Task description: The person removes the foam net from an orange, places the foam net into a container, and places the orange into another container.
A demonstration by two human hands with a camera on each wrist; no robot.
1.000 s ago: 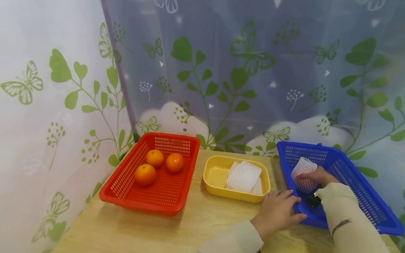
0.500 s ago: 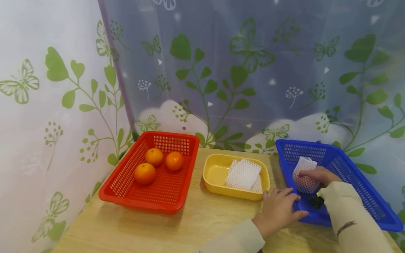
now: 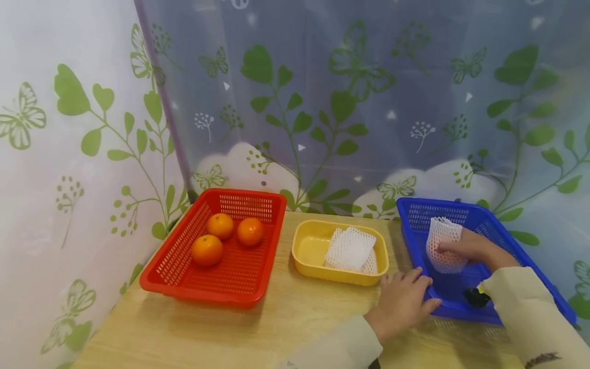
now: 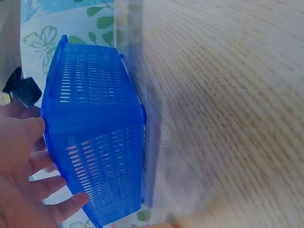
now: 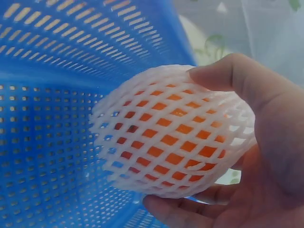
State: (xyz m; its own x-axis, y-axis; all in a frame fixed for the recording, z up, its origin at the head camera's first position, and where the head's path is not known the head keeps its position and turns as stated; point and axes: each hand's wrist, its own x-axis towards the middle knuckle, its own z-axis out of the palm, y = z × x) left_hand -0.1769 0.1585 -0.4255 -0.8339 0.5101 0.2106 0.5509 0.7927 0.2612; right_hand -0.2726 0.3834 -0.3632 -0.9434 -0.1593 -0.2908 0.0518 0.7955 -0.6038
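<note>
Inside the blue basket, my right hand grips an orange in a white foam net. The thumb lies on one side of the net and fingers bend beneath it in the right wrist view. Orange peel shows through the mesh, and the net's loose end points up in the head view. My left hand rests on the basket's near left corner. Its fingers lie loosely spread over the rim in the left wrist view.
A yellow container with crumpled white foam nets stands left of the blue basket. Farther left, a red basket holds three bare oranges. A patterned curtain hangs behind the wooden table.
My right hand has raised the netted orange slightly inside the blue basket. The left hand stays on the rim, and the head view has shifted a little.
</note>
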